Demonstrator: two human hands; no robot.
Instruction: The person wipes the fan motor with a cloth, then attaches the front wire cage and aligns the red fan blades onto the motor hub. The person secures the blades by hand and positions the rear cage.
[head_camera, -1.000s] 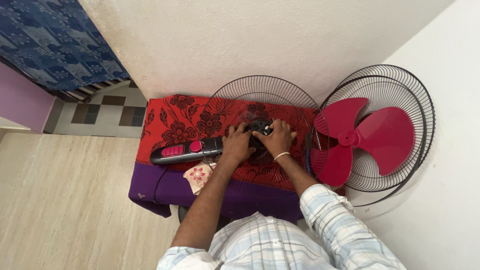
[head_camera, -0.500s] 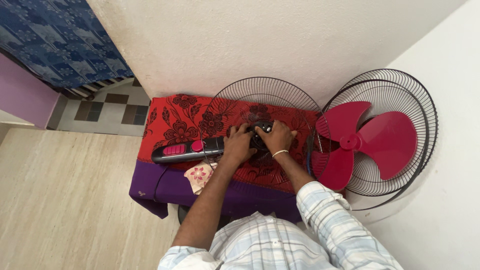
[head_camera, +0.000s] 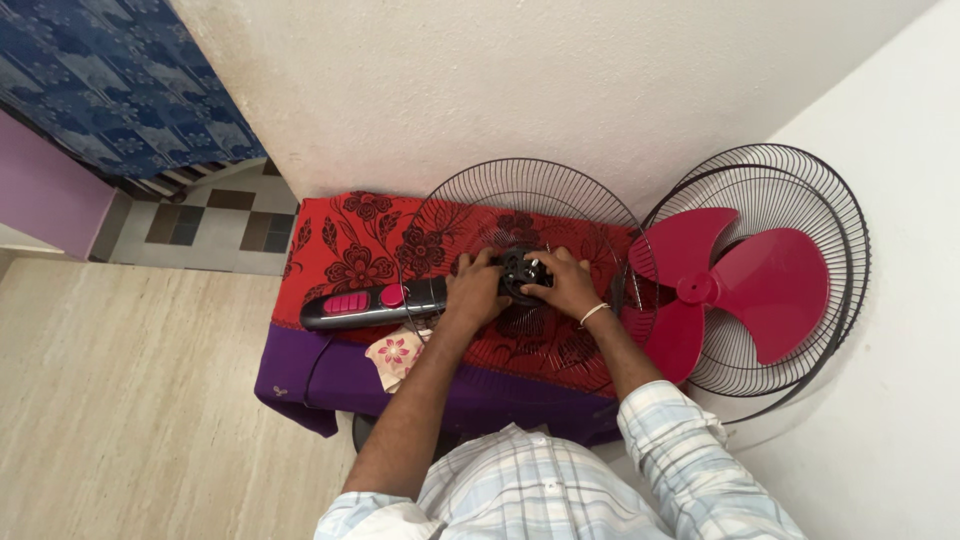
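Black fan stem with pink buttons (head_camera: 372, 304) lies flat on the red floral cloth (head_camera: 340, 250), steadying the unit. Your left hand (head_camera: 475, 293) closes round the stem's end beside the black round motor hub (head_camera: 520, 272). The black wire rear grille (head_camera: 520, 270) rings the hub. Your right hand (head_camera: 563, 285) curls onto the hub. The maroon three-blade propeller (head_camera: 735, 285) rests in a second black wire grille (head_camera: 800, 270) against the wall, apart.

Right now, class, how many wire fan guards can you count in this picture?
2. One wire guard lies on the red cloth under both hands. The other guard leans against the right wall behind the red blade.
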